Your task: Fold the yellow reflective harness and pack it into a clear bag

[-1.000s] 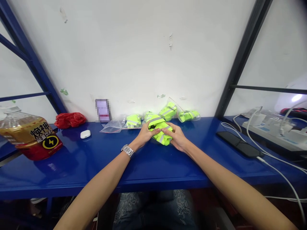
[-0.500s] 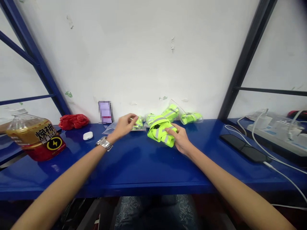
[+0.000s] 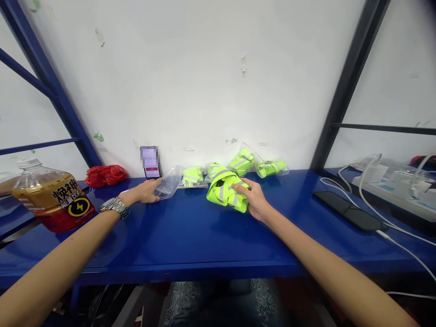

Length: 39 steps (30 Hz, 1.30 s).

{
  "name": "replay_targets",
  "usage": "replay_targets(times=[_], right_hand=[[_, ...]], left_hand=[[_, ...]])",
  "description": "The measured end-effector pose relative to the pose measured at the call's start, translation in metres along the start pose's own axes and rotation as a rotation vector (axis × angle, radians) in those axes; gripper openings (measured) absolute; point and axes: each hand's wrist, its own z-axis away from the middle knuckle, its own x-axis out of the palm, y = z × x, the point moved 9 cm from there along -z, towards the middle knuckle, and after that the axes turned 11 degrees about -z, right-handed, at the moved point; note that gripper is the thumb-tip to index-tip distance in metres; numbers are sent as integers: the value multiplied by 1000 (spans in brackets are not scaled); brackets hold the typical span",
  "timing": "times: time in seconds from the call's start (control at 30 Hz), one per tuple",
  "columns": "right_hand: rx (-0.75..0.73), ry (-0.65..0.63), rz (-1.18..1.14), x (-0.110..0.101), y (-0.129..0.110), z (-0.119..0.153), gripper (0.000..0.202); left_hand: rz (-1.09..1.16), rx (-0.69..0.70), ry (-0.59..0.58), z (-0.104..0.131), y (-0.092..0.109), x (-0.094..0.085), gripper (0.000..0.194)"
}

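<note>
My right hand is closed on a folded bundle of neon-yellow reflective straps with silver-grey bands, which looks like a reflective vest. At the back left of the blue desk, my left hand, with a metal watch at the wrist, has its thumb and fingers on the edge of a clear plastic bag. The bag is puffed up, and I see nothing in it. Right of it, along the wall, lie several bagged neon-yellow bundles, among them one bundle and another farthest right.
A phone leans on the wall behind my left hand. To the left are a red plastic bag and a large drink bottle. On the right lie a dark phone on a white cable and a power strip.
My left hand has moved left and taken the clear plastic bag, which lay flatter before and is now raised. It covers where the white case was. My right hand keeps the bundle nearly in place.
</note>
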Motion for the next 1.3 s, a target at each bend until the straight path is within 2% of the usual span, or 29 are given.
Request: replay_targets(times=[0.13,0.2,0.3,0.33,0.4,0.53,0.63,0.73,0.83,0.93,1.13,1.2,1.3], right_hand=[[2,-15,-10,0,-1,0,42],[0,-23,-22,-2,-2,-1,37],[7,-49,-33,-3,-3,-2,34],[16,-67,-34,-1,-3,-2,34],[43,-113,-36,4,-4,1,35],[109,-234,-35,23,-3,10,32],[207,-335,-9,38,6,20,30],[304,-347,58,40,17,25,27],[360,-284,86,32,22,22,25],[421,-274,81,28,26,21,23],[447,-300,103,27,27,19,18],[456,-289,112,26,27,19,17],[456,-263,150,23,27,18,15]], left_hand=[[-86,91,-125,5,19,1,86],[-122,115,-119,7,28,-4,72],[-155,151,-65,10,44,-21,35],[-166,151,-48,12,50,-27,30],[-210,128,5,18,65,-43,33],[-449,61,231,39,117,-78,37],[-487,67,281,48,163,-84,33],[-404,28,309,47,186,-87,26],[-316,-15,344,44,190,-96,26],[-227,-29,384,47,186,-106,27],[-126,65,433,58,187,-120,28],[-55,88,416,61,187,-123,29],[31,111,324,65,191,-124,28]])
